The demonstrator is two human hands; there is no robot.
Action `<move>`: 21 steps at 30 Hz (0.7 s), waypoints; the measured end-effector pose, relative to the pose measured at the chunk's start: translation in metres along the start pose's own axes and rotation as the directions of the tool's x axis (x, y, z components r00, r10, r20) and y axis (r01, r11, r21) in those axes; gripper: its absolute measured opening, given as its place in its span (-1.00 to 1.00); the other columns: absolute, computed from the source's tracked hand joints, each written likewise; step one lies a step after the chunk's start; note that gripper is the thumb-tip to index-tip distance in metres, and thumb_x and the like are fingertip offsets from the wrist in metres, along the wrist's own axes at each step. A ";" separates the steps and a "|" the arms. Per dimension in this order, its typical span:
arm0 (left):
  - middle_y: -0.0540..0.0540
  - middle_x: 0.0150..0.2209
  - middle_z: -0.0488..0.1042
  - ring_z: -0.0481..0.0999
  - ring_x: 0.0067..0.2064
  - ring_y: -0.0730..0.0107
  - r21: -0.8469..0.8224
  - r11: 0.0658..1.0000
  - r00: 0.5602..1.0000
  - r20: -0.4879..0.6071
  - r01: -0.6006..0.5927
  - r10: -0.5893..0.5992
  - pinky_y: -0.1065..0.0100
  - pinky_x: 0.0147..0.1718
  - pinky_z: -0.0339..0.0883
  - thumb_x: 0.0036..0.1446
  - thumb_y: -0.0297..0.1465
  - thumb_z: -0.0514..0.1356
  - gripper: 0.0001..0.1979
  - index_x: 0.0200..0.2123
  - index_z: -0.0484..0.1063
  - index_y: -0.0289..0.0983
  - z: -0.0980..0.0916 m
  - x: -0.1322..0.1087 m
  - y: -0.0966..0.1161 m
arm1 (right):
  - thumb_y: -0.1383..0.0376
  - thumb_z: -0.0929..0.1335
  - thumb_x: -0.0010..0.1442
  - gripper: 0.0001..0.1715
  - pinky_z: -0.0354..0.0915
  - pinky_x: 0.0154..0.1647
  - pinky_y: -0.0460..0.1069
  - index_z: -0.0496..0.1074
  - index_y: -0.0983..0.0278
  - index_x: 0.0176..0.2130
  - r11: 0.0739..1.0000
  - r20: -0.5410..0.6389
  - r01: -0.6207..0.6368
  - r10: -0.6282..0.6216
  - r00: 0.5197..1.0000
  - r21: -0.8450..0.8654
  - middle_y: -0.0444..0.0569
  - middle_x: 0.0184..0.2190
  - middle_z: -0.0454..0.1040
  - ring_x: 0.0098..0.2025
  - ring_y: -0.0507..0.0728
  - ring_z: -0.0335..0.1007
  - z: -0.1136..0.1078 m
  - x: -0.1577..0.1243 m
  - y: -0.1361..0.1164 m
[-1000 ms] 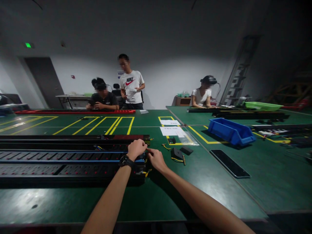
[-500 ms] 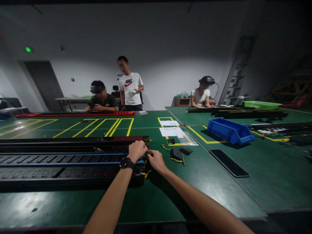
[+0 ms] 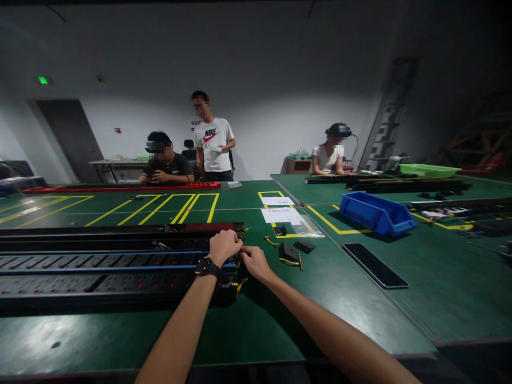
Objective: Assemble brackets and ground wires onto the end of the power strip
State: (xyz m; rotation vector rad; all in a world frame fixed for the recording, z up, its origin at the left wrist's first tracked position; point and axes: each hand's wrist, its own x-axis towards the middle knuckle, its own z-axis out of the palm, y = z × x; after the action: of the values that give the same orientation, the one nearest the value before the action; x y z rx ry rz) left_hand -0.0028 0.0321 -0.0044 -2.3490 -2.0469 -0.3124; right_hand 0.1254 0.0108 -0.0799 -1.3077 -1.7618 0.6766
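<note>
Several long black power strips (image 3: 100, 269) lie side by side on the green table (image 3: 280, 314), running off to the left. My left hand (image 3: 224, 246), with a black watch on the wrist, is curled closed on the right end of the strips. My right hand (image 3: 255, 262) is closed in a pinch right beside it, at the same end, fingertips meeting the left hand's. What the fingers pinch is too small to make out. Yellow wires (image 3: 241, 284) stick out at the strip end below the hands.
Small black end caps (image 3: 290, 252) and yellow wire bits lie just right of my hands, with white papers (image 3: 282, 215) behind. A black flat panel (image 3: 375, 265) and a blue bin (image 3: 376, 214) sit further right. A red strip (image 3: 120, 187) lies far back. Three people are at the far tables.
Both hands stay at the strip end with only slight finger shifts. The camera view has tilted a little. The seated person at the back left has lifted the head.
</note>
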 end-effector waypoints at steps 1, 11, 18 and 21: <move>-0.23 -0.17 0.64 0.62 -0.07 0.03 -0.005 1.000 1.000 0.001 0.003 -0.003 0.17 -0.09 0.45 0.15 -0.21 0.14 -0.70 -0.19 0.64 -0.13 0.000 0.000 0.000 | 0.47 0.25 0.15 -0.57 0.31 -0.22 -0.11 0.68 0.23 -0.24 1.000 -0.002 0.004 -0.004 1.000 0.001 -0.07 -0.29 0.66 -0.25 0.14 0.54 0.000 0.000 0.000; -0.24 -0.17 0.63 0.62 -0.07 -0.01 -0.024 0.999 1.000 -0.001 0.021 -0.021 0.13 -0.11 0.45 0.11 -0.28 0.13 -0.71 -0.21 0.63 -0.15 0.001 0.003 0.001 | 0.46 0.23 0.12 -0.52 0.31 -0.23 -0.10 0.67 0.23 -0.17 1.000 0.006 0.015 -0.015 1.000 0.021 -0.06 -0.25 0.66 -0.21 0.16 0.54 -0.001 0.000 -0.002; -0.21 -0.19 0.64 0.62 -0.08 0.01 -0.043 0.999 1.000 0.000 0.013 -0.013 0.14 -0.12 0.45 0.10 -0.27 0.14 -0.73 -0.25 0.63 -0.14 0.002 0.003 0.000 | 0.45 0.20 0.15 -0.52 0.27 -0.28 -0.12 0.66 0.27 -0.19 0.999 -0.022 -0.002 0.003 1.000 0.041 -0.05 -0.28 0.66 -0.24 0.14 0.53 0.001 -0.001 -0.003; -0.22 -0.20 0.64 0.63 -0.09 0.00 -0.035 0.999 1.000 -0.013 0.023 -0.023 0.14 -0.13 0.46 0.10 -0.27 0.14 -0.74 -0.27 0.62 -0.14 0.002 0.003 0.000 | 0.45 0.20 0.18 -0.53 0.24 -0.30 -0.13 0.66 0.30 -0.20 1.000 -0.034 -0.019 0.019 0.999 0.017 -0.02 -0.30 0.65 -0.24 0.14 0.52 0.001 -0.002 -0.004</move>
State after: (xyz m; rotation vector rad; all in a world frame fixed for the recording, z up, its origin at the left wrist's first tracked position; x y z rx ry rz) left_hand -0.0017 0.0352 -0.0063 -2.3382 -2.0813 -0.3661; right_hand 0.1224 0.0081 -0.0779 -1.3187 -1.7150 0.6745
